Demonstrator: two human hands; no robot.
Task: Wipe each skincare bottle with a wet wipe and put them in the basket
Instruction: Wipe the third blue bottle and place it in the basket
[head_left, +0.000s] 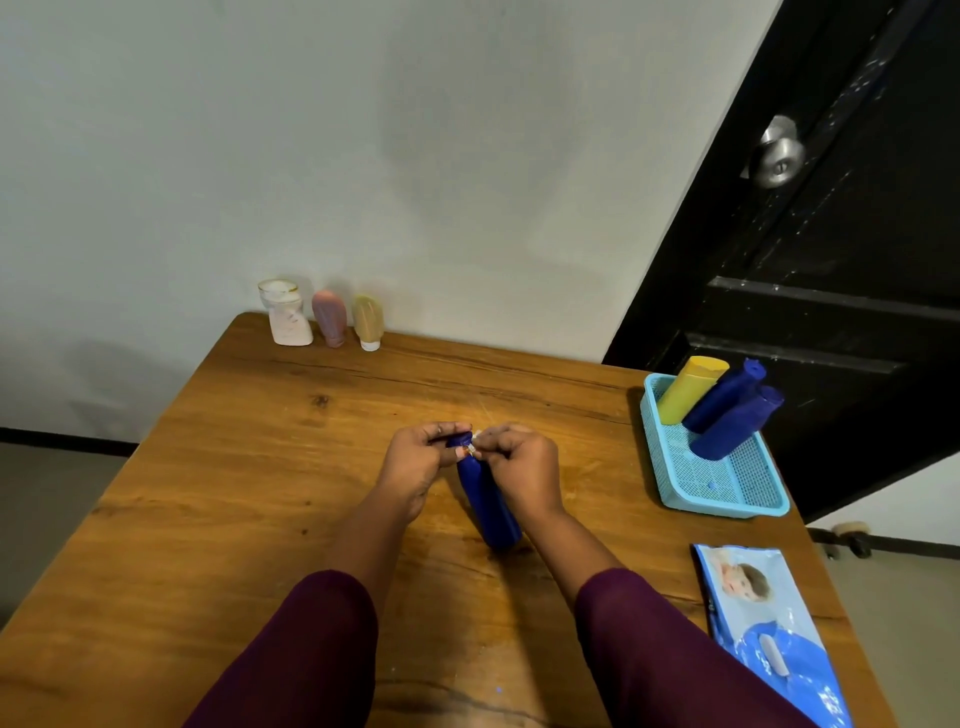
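Note:
A dark blue bottle stands tilted on the wooden table, its base near me. My left hand grips its cap end. My right hand pinches a small scrap of white wipe against the top of the bottle. A light blue mesh basket at the right holds a yellow bottle and two dark blue bottles. Three pale bottles stand at the far edge: white, pink, yellowish.
A blue wet wipe pack lies at the table's near right corner. A black door with a metal knob stands behind the basket. A grey wall runs behind the table.

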